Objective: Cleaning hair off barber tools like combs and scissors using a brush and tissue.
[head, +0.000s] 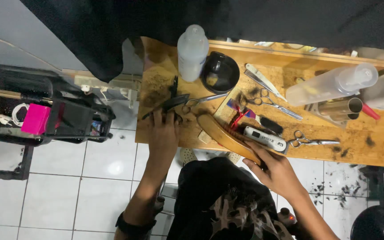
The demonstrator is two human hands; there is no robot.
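A wooden brush (227, 135) is grasped at its handle end by the right hand (277, 171); a black comb (167, 104) is pinched under the left hand (163, 133).

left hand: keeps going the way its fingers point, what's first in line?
The left hand already touches the black comb. Straight beyond, likely the white plastic bottle, though it may pass just left; depth is unclear.
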